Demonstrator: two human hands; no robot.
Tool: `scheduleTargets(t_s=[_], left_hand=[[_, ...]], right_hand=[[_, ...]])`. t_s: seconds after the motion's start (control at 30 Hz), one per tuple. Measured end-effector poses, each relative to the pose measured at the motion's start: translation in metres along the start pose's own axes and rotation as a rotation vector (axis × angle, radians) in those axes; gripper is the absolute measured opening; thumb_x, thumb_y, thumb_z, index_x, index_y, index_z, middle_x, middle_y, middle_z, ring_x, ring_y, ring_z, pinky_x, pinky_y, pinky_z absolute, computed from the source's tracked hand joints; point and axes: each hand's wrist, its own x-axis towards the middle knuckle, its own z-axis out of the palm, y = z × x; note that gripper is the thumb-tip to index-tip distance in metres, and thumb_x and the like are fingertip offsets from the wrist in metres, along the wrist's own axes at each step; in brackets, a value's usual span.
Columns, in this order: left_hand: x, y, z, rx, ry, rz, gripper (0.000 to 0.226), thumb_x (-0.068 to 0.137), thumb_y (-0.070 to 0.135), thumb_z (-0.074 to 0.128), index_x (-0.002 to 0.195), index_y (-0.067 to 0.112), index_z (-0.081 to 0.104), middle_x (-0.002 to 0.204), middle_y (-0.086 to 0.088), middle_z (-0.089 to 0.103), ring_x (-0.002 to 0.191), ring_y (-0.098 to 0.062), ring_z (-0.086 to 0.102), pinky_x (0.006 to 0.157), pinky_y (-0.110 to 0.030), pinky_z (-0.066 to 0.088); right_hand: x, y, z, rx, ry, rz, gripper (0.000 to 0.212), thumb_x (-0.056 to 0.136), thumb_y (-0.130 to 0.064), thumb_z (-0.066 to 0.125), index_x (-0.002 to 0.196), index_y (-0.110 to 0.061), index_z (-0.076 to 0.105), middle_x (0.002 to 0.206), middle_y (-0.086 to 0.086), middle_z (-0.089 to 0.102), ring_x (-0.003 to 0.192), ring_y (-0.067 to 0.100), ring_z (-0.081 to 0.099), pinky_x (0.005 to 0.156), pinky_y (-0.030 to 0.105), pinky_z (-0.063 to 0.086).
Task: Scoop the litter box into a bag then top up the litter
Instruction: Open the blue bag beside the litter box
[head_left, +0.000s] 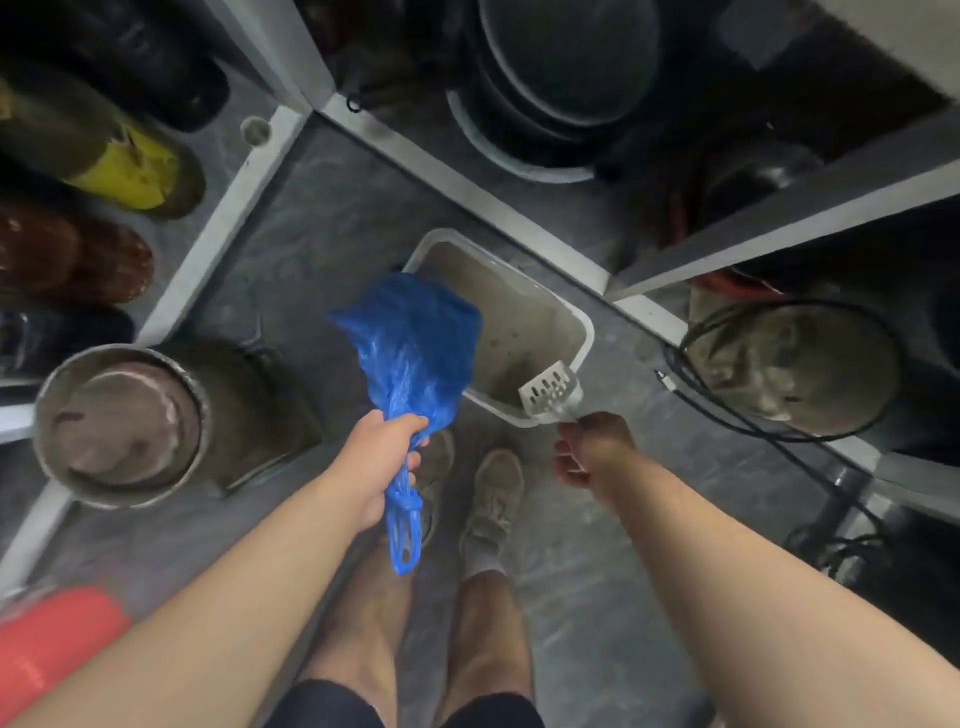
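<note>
Left hand (382, 460) fisted round the knotted blue bag (410, 343), held above the litter box (584, 332) on the floor. Right hand (589, 449) pinches the slotted scoop (550, 392) at the box's near rim. Scooping probably done, dim view; top-up remains.

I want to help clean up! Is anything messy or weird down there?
Nothing looks spilled. One odd thing: the blue bag in the left hand is bunched shut at the neck, not open for scooping. The right hand holds the scoop over the litter box.
</note>
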Motion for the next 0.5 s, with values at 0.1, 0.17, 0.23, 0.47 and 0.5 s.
scheduleTargets(t_s=[0.1, 0.17, 0.23, 0.47, 0.5], left_hand=[[0.047, -0.009, 0.012, -0.031, -0.014, 0.002, 0.011, 0.094, 0.018, 0.057, 0.105, 0.014, 0.056, 0.076, -0.002, 0.053, 0.052, -0.011, 0.039, 0.047, -0.024, 0.031], [0.075, -0.016, 0.019, -0.036, -0.016, 0.011, 0.004, 0.093, 0.018, 0.059, 0.095, 0.016, 0.057, 0.07, -0.001, 0.05, 0.051, -0.012, 0.037, 0.046, -0.024, 0.029], [0.095, -0.025, 0.024, -0.037, 0.013, -0.005, 0.006, 0.092, 0.019, 0.062, 0.088, 0.016, 0.058, 0.061, 0.001, 0.046, 0.05, -0.013, 0.037, 0.047, -0.025, 0.03], [0.12, -0.043, 0.031, -0.054, 0.047, -0.061, 0.004, 0.094, 0.019, 0.06, 0.091, 0.016, 0.06, 0.061, 0.001, 0.051, 0.045, -0.009, 0.041, 0.04, -0.02, 0.033], [0.12, -0.045, 0.031, -0.052, 0.043, -0.07, 0.004, 0.093, 0.019, 0.06, 0.092, 0.015, 0.06, 0.064, 0.0, 0.051, 0.044, -0.009, 0.041, 0.04, -0.019, 0.032]], right_hand=[[0.059, -0.001, 0.016, 0.023, -0.028, 0.043, 0.012, 0.098, -0.007, 0.057, 0.108, -0.003, 0.061, 0.077, 0.014, 0.062, 0.058, 0.025, 0.06, 0.049, 0.033, 0.054], [0.093, -0.001, 0.024, 0.048, -0.04, 0.071, 0.015, 0.099, -0.005, 0.055, 0.113, -0.004, 0.059, 0.079, 0.013, 0.061, 0.06, 0.025, 0.061, 0.043, 0.03, 0.053], [0.119, 0.0, 0.031, 0.05, -0.048, 0.077, 0.017, 0.099, -0.005, 0.054, 0.116, -0.004, 0.057, 0.08, 0.012, 0.06, 0.062, 0.024, 0.062, 0.044, 0.033, 0.054], [0.158, 0.005, 0.041, 0.056, -0.127, 0.125, 0.006, 0.104, -0.006, 0.047, 0.103, -0.006, 0.053, 0.086, 0.01, 0.063, 0.068, 0.027, 0.067, 0.035, 0.034, 0.053], [0.157, 0.004, 0.041, 0.071, -0.128, 0.13, 0.002, 0.102, -0.006, 0.051, 0.103, -0.006, 0.053, 0.087, 0.011, 0.063, 0.068, 0.027, 0.068, 0.037, 0.034, 0.053]])
